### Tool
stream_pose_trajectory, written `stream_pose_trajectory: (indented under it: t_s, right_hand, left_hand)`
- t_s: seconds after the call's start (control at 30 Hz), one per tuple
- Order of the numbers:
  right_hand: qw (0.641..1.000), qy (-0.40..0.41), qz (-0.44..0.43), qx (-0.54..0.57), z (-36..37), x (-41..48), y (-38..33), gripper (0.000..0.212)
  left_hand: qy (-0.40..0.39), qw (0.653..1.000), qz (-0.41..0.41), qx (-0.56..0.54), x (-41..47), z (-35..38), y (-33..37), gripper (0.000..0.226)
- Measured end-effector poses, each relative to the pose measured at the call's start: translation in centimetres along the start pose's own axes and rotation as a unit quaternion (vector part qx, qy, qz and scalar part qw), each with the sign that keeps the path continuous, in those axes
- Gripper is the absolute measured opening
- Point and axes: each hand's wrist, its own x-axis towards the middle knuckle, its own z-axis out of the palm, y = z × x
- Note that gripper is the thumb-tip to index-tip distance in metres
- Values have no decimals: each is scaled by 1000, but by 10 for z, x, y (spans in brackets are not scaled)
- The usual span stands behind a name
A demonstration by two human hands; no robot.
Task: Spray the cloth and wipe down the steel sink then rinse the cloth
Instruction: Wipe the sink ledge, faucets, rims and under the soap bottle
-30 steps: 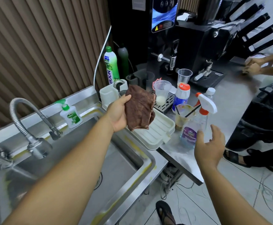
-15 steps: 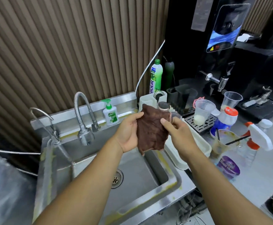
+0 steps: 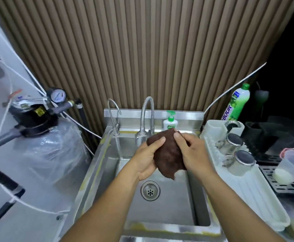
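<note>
The left hand (image 3: 147,160) was seen gripping the brown cloth (image 3: 168,154), thumb laid across its upper left corner and fingers curled beneath. The cloth was held bunched above the basin of the steel sink (image 3: 169,210), clear of the metal and just in front of the tap. The right hand (image 3: 193,154) was clamped on the other side, thumb on top; its fingers were hidden behind the fabric. Wetness could not be judged. The step was taken to be gathering the cloth into a pad for wiping; a flat, firm fold was thought best, so that the walls and corners could be reached with one palm. Further left, a plastic-wrapped filter tank (image 3: 50,149) with a gauge (image 3: 57,95) stood beside the sink. On the back ledge a thin tap (image 3: 113,117), a gooseneck faucet (image 3: 147,116) and a pump soap bottle (image 3: 170,122) were noted; these were judged likely to hinder wiping along the ledge. The drain (image 3: 150,190) lay uncovered. To the right, a white drying rack (image 3: 244,189) holding steel cups (image 3: 233,143) crowded the rim, with a green bottle (image 3: 237,103) behind. No spray bottle was in view.
</note>
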Motion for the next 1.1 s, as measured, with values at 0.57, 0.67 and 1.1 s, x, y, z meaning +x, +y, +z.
stream_pose_trajectory:
  t_s: [0.57, 0.67, 1.1]
  right_hand:
    - [968, -204, 129, 73, 123, 12, -3, 39]
    - [963, -198, 165, 77, 130, 17, 1, 66]
    - [959, 159, 231, -32, 32, 64, 39, 46]
  left_hand:
    - [183, 965, 99, -158, -56, -122, 46, 49]
    - [183, 961, 105, -179, -42, -135, 53, 51]
    - [211, 961, -14, -179, 39, -178, 49, 50]
